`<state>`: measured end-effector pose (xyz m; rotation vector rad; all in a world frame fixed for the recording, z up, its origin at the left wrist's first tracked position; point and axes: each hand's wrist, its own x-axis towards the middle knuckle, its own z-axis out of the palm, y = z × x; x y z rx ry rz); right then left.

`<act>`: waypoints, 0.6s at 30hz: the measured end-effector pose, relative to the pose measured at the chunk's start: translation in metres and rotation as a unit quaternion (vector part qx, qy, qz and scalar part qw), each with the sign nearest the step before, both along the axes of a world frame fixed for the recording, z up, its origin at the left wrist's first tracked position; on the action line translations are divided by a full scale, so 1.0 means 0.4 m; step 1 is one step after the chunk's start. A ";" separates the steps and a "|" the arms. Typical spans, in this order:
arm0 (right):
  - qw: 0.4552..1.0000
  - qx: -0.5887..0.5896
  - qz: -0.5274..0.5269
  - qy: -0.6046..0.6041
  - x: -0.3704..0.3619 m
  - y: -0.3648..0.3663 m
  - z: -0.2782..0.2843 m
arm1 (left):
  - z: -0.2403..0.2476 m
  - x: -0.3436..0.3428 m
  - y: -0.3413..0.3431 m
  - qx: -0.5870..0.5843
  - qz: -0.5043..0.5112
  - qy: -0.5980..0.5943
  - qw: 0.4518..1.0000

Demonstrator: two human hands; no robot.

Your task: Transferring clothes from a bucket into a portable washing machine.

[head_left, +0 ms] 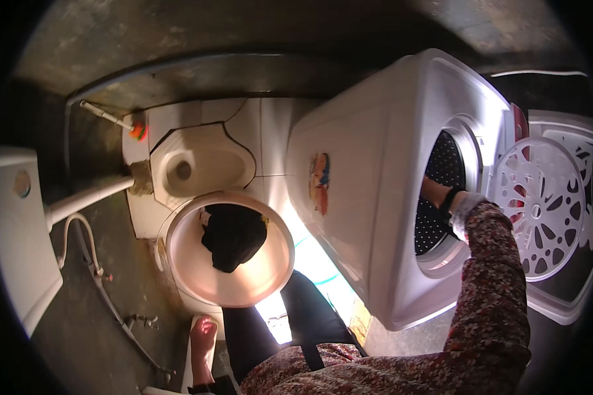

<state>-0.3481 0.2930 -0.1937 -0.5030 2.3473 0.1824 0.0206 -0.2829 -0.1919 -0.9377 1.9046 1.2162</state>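
Note:
My right hand (435,191) reaches through the round opening of a white washing machine (356,164), a black band at its wrist. Its fingers are down inside the dark drum (445,158) dotted with holes, so their grip is hidden. At the lower left, my left hand (203,332) is beside a narrow white edge, its fingers looking curled; what they hold, if anything, does not show. In front of my legs stands a large pale basin (188,263) with a bundle of black cloth (234,240) in it.
A white lattice disc (540,210) and the open lid (563,313) are at the machine's right. Behind the basin lies a squat toilet (204,155), with a brush (136,130) near it. A white cistern (23,230), a hose (102,289) and a tap (141,321) line the left wall.

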 end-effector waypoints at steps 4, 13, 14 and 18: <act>0.988 0.029 0.133 -0.068 0.002 0.066 -0.020 | 0.022 -0.054 0.011 -0.034 -0.054 -0.005 0.998; 0.980 -0.118 0.127 -0.092 0.101 0.262 0.003 | 0.009 -0.170 0.054 -0.019 -0.088 0.051 0.995; 0.972 -0.144 0.166 -0.084 0.099 0.231 0.020 | 0.006 -0.192 0.075 -0.024 -0.077 0.047 0.996; 0.932 -0.225 0.279 -0.048 0.030 0.158 0.142 | -0.071 -0.258 0.098 0.004 -0.151 0.058 0.987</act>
